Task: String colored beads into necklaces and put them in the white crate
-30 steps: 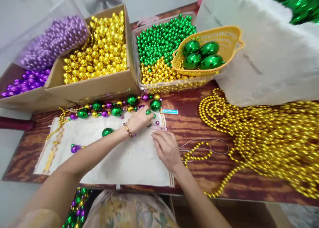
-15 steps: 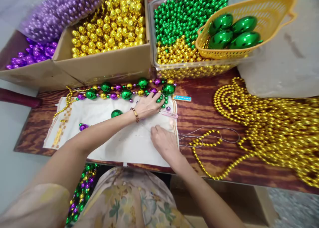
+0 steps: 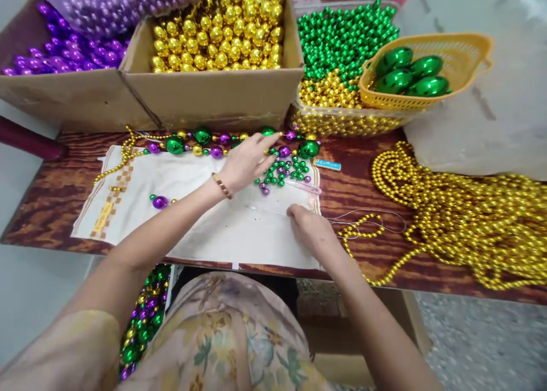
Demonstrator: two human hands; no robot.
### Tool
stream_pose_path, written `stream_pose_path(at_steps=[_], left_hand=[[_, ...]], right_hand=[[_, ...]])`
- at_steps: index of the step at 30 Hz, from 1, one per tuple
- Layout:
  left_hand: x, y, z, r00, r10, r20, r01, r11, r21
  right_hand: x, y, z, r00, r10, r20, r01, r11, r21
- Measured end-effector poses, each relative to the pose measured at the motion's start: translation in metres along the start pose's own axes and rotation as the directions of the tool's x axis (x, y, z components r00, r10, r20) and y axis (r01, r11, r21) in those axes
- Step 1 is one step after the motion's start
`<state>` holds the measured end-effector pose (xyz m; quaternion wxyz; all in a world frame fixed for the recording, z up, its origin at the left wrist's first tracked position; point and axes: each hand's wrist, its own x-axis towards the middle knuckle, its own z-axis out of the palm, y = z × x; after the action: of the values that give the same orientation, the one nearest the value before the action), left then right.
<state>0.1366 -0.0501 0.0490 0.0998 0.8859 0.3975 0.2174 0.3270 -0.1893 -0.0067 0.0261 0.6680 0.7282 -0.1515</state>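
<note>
My left hand (image 3: 248,164) hovers palm down with fingers spread, beside a pile of small green and purple beads (image 3: 274,175) on the white cloth (image 3: 239,237). Behind its fingers runs a strung garland of large green, purple and gold beads (image 3: 175,145), partly covered by the hand. My right hand (image 3: 311,227) is closed in a pinch at the cloth's right side. A thin pale thread (image 3: 267,210) shows left of its fingertips; whether a needle is there is too fine to tell. A pink slim tool (image 3: 305,187) lies by the pile.
Cardboard boxes (image 3: 213,97) of gold and purple beads stand behind, beside a clear tub (image 3: 363,120) of green and gold beads. A yellow basket (image 3: 465,55) holds large green beads. Gold bead strands (image 3: 478,225) cover the right side. A purple bead (image 3: 160,202) sits left.
My left hand has drawn back left from the small beads, uncovering more of them. My right hand stays pinched, a little farther right. The camera view has shifted.
</note>
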Motion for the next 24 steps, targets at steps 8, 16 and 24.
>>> stream_pose_path(at_steps=[8,16,24], left_hand=[[-0.137,-0.055,-0.024,0.881,-0.451,-0.141,0.381,0.855,-0.352],[-0.129,-0.044,0.024,0.938,-0.333,-0.092,0.318,0.936,-0.151],[-0.117,-0.017,0.016,0.921,-0.376,-0.105,0.219,0.72,-0.658]], right_hand=[[-0.061,0.022,-0.019,0.934,0.322,-0.156,-0.004,0.447,0.895],[-0.07,-0.031,-0.023,0.902,0.387,-0.192,0.198,0.025,0.98],[-0.04,-0.075,0.028,0.907,0.418,-0.043,0.117,-0.152,0.982]])
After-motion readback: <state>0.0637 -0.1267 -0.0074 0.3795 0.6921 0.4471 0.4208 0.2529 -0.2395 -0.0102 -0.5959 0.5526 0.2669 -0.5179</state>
